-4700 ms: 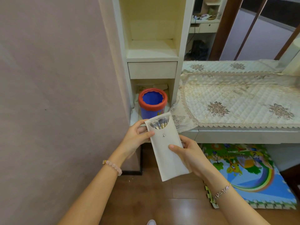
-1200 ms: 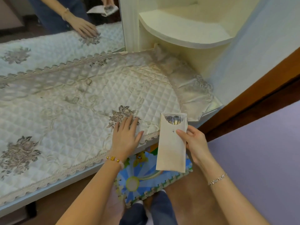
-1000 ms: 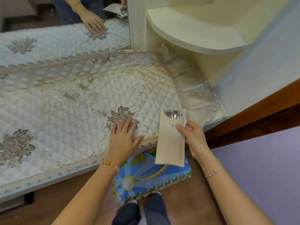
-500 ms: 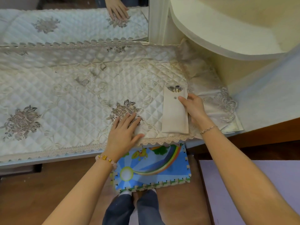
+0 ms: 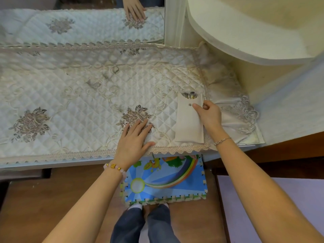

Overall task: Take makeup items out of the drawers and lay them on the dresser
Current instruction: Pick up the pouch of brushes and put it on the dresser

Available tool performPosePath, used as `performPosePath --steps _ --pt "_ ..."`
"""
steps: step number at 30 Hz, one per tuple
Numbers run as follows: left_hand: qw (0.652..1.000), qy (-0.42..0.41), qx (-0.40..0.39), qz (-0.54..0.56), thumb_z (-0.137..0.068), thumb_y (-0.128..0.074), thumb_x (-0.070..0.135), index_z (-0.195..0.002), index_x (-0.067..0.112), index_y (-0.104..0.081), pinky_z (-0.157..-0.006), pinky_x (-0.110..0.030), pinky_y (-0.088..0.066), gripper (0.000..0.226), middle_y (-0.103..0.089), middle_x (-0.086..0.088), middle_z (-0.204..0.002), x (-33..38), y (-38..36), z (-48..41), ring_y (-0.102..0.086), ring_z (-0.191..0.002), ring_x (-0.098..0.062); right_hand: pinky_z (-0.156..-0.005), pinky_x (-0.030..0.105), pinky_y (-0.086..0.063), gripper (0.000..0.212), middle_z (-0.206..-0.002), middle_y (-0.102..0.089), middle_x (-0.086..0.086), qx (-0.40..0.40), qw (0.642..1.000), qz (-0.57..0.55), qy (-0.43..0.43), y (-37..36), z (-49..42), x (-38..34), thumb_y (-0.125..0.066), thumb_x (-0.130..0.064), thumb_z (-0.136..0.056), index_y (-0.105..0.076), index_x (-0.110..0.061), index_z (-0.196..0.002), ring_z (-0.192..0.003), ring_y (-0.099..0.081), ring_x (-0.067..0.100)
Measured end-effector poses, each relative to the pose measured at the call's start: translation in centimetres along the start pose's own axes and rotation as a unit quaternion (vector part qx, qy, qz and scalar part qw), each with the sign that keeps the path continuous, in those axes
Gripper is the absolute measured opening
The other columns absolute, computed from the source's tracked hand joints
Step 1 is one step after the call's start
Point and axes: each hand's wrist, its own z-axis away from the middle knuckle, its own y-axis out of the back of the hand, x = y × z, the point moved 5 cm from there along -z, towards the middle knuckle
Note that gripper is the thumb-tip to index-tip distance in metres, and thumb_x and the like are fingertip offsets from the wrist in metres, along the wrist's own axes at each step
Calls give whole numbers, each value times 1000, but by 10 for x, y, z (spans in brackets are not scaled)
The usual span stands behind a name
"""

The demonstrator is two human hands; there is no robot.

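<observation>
A cream fabric pouch [image 5: 188, 125] with brush tips showing at its open top lies flat on the dresser's quilted cream cover [image 5: 78, 95], near the front right. My right hand [image 5: 207, 114] pinches the pouch's upper right edge, thumb on top beside the snap button. My left hand [image 5: 134, 137] rests flat on the cover just left of the pouch, fingers straight on an embroidered flower.
A curved cream shelf [image 5: 245, 41] overhangs the dresser's right end. A mirror [image 5: 78, 20] stands behind the cover. Lace trim [image 5: 175, 150] hangs over the front edge. A colourful foam mat [image 5: 166, 181] lies on the wooden floor below, by my feet.
My right hand carried the pouch from over the floor onto the dresser cover and laid it flat. My left hand stayed pressed on the cover.
</observation>
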Motion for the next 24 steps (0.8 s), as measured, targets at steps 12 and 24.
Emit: performPosePath --steps 12,24 --pt "1000 -9 -18 -3 -80 -18 65 -141 20 -36 -113 -46 -17 77 -32 -2 -150 2 11 -3 -25 -140 -23 -98 36 -40 50 -128 -52 8 -4 982 149 112 23 33 -12 -57 -31 -89 -44 -12 -133 -116 -49 22" --pt "994 -42 94 -26 -89 -37 49 -132 12 -48 -107 -49 -33 58 -50 -9 -137 20 63 20 -44 -129 -27 -112 33 -23 57 -144 -39 14 30 926 265 266 36 114 -16 -53 -31 -92 -35 -6 -139 -134 -33 28"
